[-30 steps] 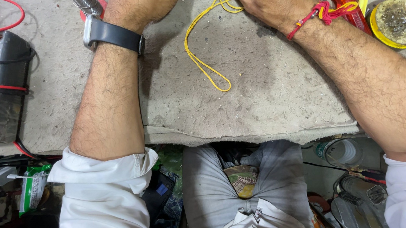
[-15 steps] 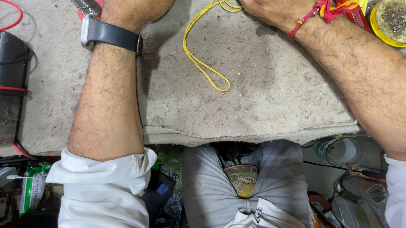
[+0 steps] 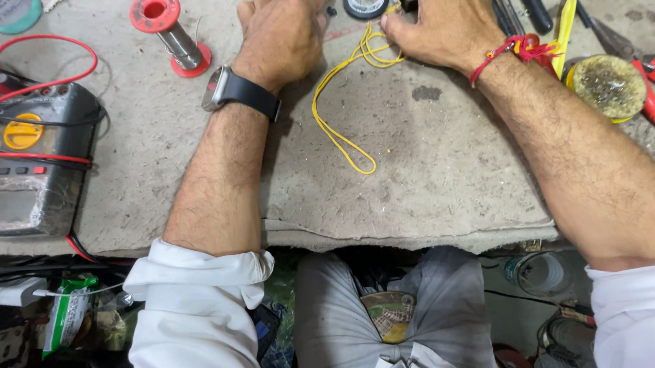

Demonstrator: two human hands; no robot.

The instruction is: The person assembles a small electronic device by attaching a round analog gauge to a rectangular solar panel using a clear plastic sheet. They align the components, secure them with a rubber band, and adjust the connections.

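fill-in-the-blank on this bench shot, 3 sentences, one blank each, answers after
1. The thin wire looped on the bench between the two hands is ____ in colour.
2. The dark watch sits on the wrist of the ____ hand.
3. The solder spool has ____ end flanges.
Missing words: yellow; left; red

Light's pretty even and bright on my bench (image 3: 438, 173), just soft shadows under my arms. Corners bend a bit, under-bench stuff stays dark.
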